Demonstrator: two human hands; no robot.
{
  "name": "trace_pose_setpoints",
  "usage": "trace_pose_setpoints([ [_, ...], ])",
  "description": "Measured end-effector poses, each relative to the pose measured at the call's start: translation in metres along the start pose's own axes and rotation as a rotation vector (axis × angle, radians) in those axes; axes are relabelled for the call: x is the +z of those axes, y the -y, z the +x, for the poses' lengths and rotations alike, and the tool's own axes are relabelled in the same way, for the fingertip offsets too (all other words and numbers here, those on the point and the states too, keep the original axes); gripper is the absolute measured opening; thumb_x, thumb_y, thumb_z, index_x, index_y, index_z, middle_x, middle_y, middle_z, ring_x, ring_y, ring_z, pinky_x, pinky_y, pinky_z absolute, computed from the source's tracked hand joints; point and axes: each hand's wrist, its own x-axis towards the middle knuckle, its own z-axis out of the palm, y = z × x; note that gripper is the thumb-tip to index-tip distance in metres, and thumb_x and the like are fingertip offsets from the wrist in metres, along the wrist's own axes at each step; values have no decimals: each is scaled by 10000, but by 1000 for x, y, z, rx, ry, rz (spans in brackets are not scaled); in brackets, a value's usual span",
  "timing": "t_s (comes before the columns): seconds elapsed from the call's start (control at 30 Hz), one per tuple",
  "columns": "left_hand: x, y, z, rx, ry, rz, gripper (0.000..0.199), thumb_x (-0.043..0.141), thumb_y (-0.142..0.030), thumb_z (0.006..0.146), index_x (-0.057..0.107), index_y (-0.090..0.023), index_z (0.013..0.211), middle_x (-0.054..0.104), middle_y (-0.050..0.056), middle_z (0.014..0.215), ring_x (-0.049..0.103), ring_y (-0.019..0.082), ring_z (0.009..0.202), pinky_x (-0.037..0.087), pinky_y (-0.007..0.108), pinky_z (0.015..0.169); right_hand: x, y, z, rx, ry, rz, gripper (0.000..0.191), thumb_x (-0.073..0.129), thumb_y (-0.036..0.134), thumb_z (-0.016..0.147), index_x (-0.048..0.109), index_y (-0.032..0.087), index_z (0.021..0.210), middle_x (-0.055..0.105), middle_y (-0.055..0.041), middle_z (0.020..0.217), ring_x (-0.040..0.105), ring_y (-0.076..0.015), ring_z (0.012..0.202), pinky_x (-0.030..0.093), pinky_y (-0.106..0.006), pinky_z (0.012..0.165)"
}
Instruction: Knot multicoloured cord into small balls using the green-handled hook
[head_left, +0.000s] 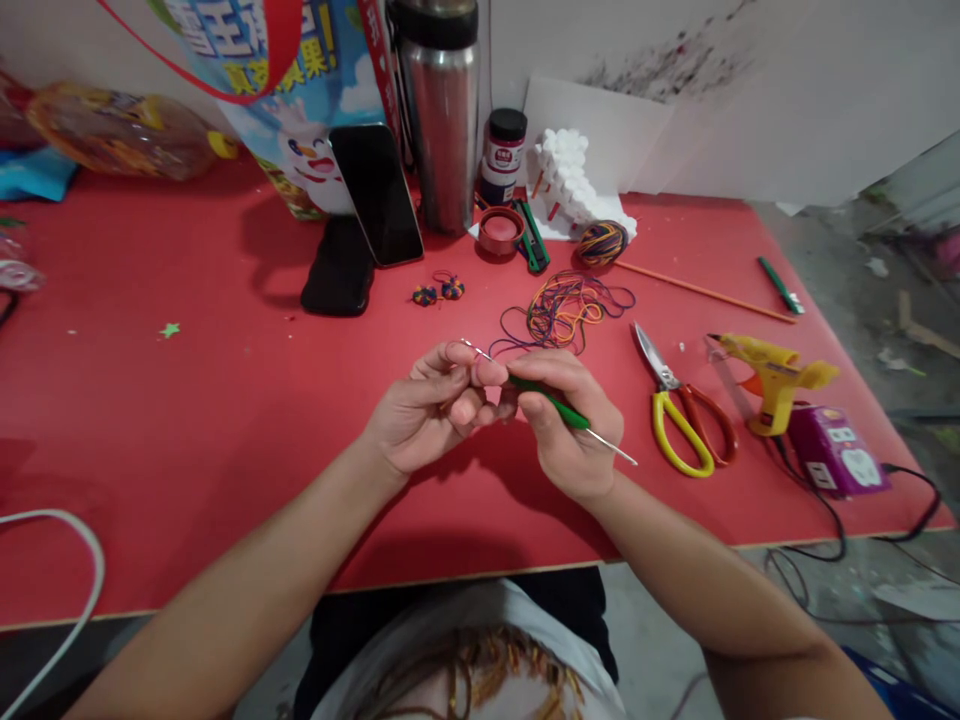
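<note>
My right hand (574, 420) is closed round the green handle of a crochet hook (570, 413), whose metal tip points up and left. My left hand (427, 405) is pinched near that tip, with thin yarn at its fingertips; the small piece there is mostly hidden. From the fingers the yarn runs to a loose multicoloured tangle (562, 310) on the red table (225, 420). Behind the hands lie two small knotted yarn pieces (439, 291). A wound yarn ball (601, 243) sits farther back, beside a thin orange stick (705, 290).
Scissors (679, 410), a yellow glue gun (776, 375) and a purple box (840, 450) are at the right. Behind stand a phone (377, 195), a steel bottle (442, 120), a dark jar (503, 155) and a colourful bag (300, 130). A green cutter (532, 238) lies near the jar.
</note>
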Motion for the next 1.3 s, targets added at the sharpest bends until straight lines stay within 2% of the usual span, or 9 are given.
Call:
trace_pose_setpoints([
  [0.13,-3,-1,-1,-33,42,-9,297,817,-7,791,892,-291,835,862,-24,852,626,17,451,591,125,578,1,2,-1,117,-3,207,202,693,311,1064,771,266,1245,766,-36,974,745,-137,706,639,-299,643],
  [0.2,-3,-2,-2,-45,46,-21,281,850,-23,780,894,-295,836,860,-25,843,608,14,432,593,128,572,1,1,-2,165,11,274,193,692,326,1063,772,264,1227,762,-35,964,741,-135,678,638,-291,606],
  [0.47,-4,-5,-4,-84,93,-64,238,867,-52,794,861,-289,780,842,-46,795,514,-4,353,589,152,545,-9,-8,1,247,76,403,183,719,336,1044,806,283,1195,778,-48,1009,729,-131,670,629,-293,595],
  [0.6,-6,-8,-4,-109,126,-56,188,875,-90,814,860,-277,811,837,-51,781,457,-20,317,580,144,536,-18,-9,9,202,135,375,197,727,281,1036,832,278,1203,767,-44,877,735,-164,751,628,-319,669],
  [0.73,-7,-10,-4,-148,138,-17,163,880,-108,799,870,-269,824,815,-32,722,375,-17,263,570,164,495,-28,-8,18,176,181,380,179,750,258,1018,855,252,1163,738,-32,746,715,-176,734,626,-344,716],
  [0.9,-11,-8,-6,-213,203,-31,107,880,-146,819,889,-235,877,786,-13,646,327,-9,208,525,152,434,-41,-8,23,223,236,449,163,777,232,992,870,220,1124,778,-58,851,702,-148,678,626,-307,666],
  [1.03,-16,-5,-8,-248,275,-29,144,820,-145,856,894,-237,939,790,8,659,374,16,205,493,165,405,-46,-13,23,336,268,603,163,787,240,981,873,185,1108,780,-77,938,713,-120,641,620,-247,575],
  [1.2,-21,1,-9,-249,315,7,187,790,-180,902,910,-259,1022,845,77,793,518,52,278,560,199,497,-37,-18,26,475,252,839,122,816,272,952,881,179,997,764,-47,806,695,-103,589,575,-170,456],
  [1.3,-19,4,-9,-233,295,37,165,837,-236,891,915,-313,1014,854,71,814,566,78,315,592,234,526,-30,-18,26,521,242,948,97,812,258,954,873,186,977,778,-34,788,675,-81,548,556,-150,446],
])
